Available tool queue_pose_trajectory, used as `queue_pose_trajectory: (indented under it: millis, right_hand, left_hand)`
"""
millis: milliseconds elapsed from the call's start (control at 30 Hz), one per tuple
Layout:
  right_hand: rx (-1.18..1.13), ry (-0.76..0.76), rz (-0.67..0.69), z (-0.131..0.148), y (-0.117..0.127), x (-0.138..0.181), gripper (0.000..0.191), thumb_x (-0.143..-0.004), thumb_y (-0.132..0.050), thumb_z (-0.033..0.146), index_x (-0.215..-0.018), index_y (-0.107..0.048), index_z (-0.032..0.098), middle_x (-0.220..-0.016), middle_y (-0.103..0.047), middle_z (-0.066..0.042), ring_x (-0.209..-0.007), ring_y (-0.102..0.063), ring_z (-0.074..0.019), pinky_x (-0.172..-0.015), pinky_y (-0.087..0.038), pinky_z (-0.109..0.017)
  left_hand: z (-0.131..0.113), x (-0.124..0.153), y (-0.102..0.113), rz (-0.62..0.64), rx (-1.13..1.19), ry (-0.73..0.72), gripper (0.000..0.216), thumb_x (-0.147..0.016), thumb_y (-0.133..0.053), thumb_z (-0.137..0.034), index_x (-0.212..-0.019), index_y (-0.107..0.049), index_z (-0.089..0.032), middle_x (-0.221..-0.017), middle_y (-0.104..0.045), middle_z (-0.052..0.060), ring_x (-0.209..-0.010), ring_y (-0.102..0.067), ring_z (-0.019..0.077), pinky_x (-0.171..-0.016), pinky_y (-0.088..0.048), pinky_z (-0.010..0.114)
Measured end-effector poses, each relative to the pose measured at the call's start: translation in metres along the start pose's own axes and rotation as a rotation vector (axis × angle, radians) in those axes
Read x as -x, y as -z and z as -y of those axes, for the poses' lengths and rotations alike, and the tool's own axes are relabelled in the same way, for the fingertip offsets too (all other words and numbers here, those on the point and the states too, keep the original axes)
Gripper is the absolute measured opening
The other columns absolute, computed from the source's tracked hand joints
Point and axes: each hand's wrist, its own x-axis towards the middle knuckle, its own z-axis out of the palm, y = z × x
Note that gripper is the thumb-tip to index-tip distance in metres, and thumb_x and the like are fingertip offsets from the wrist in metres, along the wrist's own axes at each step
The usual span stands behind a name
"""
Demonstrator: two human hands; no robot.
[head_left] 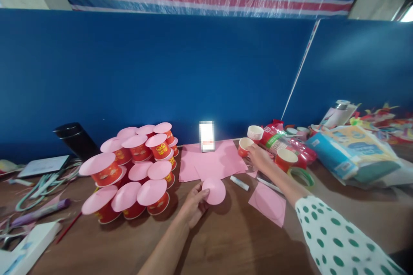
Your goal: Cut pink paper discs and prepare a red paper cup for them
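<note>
My left hand [193, 204] pinches a round pink paper disc [214, 190] just above the brown table. My right hand [258, 157] reaches forward and closes on a small red paper cup [244, 146] standing at the edge of the pink paper sheets [209, 164]. To the left is a pile of several red cups [135, 172] lying stacked, each capped with a pink disc. A white glue stick [239, 183] lies between my hands. A pink square with a drawn circle [267, 203] lies under my right forearm.
More paper cups [285, 159] and a red cup sleeve package [284, 142] sit at right, with a green tape roll [301, 176] and a blue package [351, 154]. A black flask [75, 139], scissors and a purple pen [41, 210] lie left. A blue partition [161, 73] stands behind.
</note>
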Motion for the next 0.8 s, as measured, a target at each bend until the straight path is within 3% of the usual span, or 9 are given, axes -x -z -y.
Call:
queue_pose_trajectory:
  millis: [133, 300, 500, 633, 733, 800]
  right_hand:
    - [-0.025, 0.064, -0.028, 0.017, 0.016, 0.018, 0.022, -0.085, -0.041, 0.016, -0.091, -0.062, 0.018, -0.096, -0.062, -0.011, -0.089, -0.058, -0.0245, -0.075, -0.044, -0.033]
    - [-0.22, 0.215, 0.011, 0.048, 0.045, 0.074, 0.017, -0.088, -0.043, 0.024, -0.092, -0.06, 0.022, -0.09, -0.063, -0.008, -0.084, -0.059, -0.0225, -0.074, -0.045, -0.033]
    - [-0.387, 0.36, 0.261, 0.077, 0.055, 0.139, 0.018, -0.087, -0.05, 0.023, -0.095, -0.065, 0.029, -0.087, -0.065, -0.007, -0.077, -0.061, -0.0213, -0.067, -0.046, -0.031]
    - [-0.404, 0.428, 0.348, 0.093, 0.052, 0.153, 0.021, -0.088, -0.048, 0.024, -0.098, -0.066, 0.026, -0.088, -0.067, -0.007, -0.078, -0.063, -0.019, -0.067, -0.048, -0.027]
    - [-0.332, 0.447, 0.353, 0.098, 0.059, 0.15, 0.029, -0.085, -0.055, 0.032, -0.113, -0.059, 0.023, -0.108, -0.064, -0.009, -0.084, -0.064, -0.0188, -0.068, -0.05, -0.026]
    - [-0.33, 0.416, 0.303, 0.099, 0.066, 0.143, 0.034, -0.085, -0.056, 0.033, -0.117, -0.056, 0.021, -0.113, -0.062, -0.01, -0.076, -0.064, -0.0162, -0.064, -0.051, -0.025]
  left_hand:
    - [0.0, 0.001, 0.001, 0.016, 0.008, 0.01, 0.037, -0.066, -0.073, -0.018, -0.101, -0.062, -0.012, -0.096, -0.069, 0.01, -0.086, -0.065, 0.0191, -0.076, -0.05, 0.026]
    - [-0.002, 0.0, 0.003, -0.037, 0.069, -0.007, 0.03, -0.069, -0.07, -0.016, -0.098, -0.062, -0.013, -0.092, -0.069, 0.007, -0.077, -0.064, 0.0138, -0.066, -0.05, 0.02]
    - [-0.006, -0.004, 0.005, -0.241, 0.232, -0.127, 0.02, -0.07, -0.069, -0.012, -0.089, -0.063, -0.016, -0.086, -0.069, 0.002, -0.072, -0.063, 0.0099, -0.061, -0.051, 0.016]
    - [-0.006, -0.004, 0.005, -0.242, 0.244, -0.129, 0.019, -0.07, -0.068, -0.01, -0.087, -0.062, -0.016, -0.085, -0.069, 0.001, -0.071, -0.063, 0.0091, -0.061, -0.051, 0.016]
    - [-0.005, -0.002, 0.005, -0.206, 0.212, -0.12, 0.02, -0.07, -0.069, -0.011, -0.088, -0.061, -0.016, -0.086, -0.069, 0.001, -0.072, -0.064, 0.01, -0.061, -0.052, 0.017]
    - [-0.005, -0.001, 0.006, -0.183, 0.187, -0.106, 0.024, -0.07, -0.07, -0.012, -0.092, -0.061, -0.016, -0.088, -0.069, 0.002, -0.074, -0.064, 0.0104, -0.061, -0.052, 0.017]
